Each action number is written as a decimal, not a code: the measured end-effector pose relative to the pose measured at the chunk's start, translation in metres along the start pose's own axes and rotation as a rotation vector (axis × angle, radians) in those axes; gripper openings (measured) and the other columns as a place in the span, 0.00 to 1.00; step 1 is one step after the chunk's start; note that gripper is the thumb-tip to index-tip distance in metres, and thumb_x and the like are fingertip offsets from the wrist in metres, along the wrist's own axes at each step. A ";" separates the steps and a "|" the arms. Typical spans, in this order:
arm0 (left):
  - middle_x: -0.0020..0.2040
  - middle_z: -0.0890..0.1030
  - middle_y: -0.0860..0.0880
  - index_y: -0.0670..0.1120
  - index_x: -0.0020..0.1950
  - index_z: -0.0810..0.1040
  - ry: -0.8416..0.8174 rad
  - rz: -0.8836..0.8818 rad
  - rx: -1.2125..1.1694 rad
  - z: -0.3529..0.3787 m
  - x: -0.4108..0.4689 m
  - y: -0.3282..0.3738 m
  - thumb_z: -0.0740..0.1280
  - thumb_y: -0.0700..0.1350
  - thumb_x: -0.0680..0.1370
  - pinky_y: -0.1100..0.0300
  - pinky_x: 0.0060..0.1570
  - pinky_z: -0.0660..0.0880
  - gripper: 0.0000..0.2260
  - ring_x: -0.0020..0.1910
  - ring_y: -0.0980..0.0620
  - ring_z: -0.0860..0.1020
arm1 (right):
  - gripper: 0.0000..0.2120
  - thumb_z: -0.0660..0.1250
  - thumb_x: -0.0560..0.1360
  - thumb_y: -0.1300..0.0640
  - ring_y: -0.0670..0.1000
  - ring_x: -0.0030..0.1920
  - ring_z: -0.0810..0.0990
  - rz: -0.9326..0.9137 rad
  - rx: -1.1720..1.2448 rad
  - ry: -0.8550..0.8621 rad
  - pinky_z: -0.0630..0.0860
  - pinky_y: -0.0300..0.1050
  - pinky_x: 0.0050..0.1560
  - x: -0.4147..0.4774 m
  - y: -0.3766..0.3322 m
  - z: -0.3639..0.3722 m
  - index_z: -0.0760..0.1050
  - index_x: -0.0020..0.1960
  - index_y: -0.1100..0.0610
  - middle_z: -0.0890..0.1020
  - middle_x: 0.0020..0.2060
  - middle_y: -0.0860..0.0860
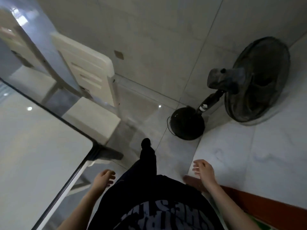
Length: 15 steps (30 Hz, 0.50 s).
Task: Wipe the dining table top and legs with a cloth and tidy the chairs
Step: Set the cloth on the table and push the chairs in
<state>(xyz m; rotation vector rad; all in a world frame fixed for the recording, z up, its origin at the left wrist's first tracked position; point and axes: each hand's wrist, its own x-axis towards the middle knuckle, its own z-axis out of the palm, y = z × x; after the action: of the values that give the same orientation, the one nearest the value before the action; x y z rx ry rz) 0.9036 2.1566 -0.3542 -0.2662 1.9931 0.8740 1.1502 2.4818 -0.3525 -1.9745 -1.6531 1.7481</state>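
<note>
A glossy white dining table (33, 146) with a dark rim fills the left side, its corner near my left leg. A cream chair (86, 68) stands pushed in at the table's far side, its seat (93, 120) partly under the edge. My left hand (103, 178) hangs beside the table corner, fingers loosely curled and holding nothing. My right hand (203, 171) hangs at my right, fingers apart and empty. No cloth is in view.
A black pedestal fan (249, 83) stands on the tiled floor ahead to the right, its round base (186, 123) close to my path. A second cream chair (18, 42) sits at far left. A red-brown ledge (249, 200) runs along my right.
</note>
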 end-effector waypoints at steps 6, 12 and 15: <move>0.37 0.78 0.38 0.39 0.41 0.77 -0.042 0.117 0.017 -0.011 0.067 0.118 0.64 0.41 0.77 0.59 0.34 0.71 0.07 0.32 0.47 0.76 | 0.11 0.58 0.80 0.63 0.58 0.37 0.78 0.041 0.007 0.080 0.74 0.47 0.38 0.051 -0.047 0.009 0.77 0.44 0.65 0.79 0.38 0.60; 0.41 0.80 0.40 0.42 0.43 0.78 -0.075 0.207 0.079 -0.030 0.116 0.219 0.59 0.41 0.80 0.57 0.36 0.70 0.10 0.37 0.45 0.75 | 0.11 0.59 0.79 0.64 0.59 0.38 0.78 0.051 -0.035 0.110 0.75 0.49 0.40 0.084 -0.113 0.028 0.76 0.44 0.68 0.79 0.39 0.61; 0.41 0.80 0.42 0.42 0.46 0.79 -0.063 0.231 0.072 -0.038 0.125 0.247 0.59 0.41 0.80 0.55 0.41 0.71 0.10 0.38 0.45 0.75 | 0.10 0.59 0.79 0.64 0.59 0.40 0.79 0.010 -0.072 0.096 0.78 0.55 0.46 0.101 -0.153 0.041 0.77 0.44 0.66 0.80 0.39 0.61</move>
<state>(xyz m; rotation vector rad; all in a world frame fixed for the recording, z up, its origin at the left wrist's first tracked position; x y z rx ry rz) 0.6855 2.3287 -0.3261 0.0333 2.0178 0.9397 1.0001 2.5944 -0.3435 -2.0653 -1.7010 1.5915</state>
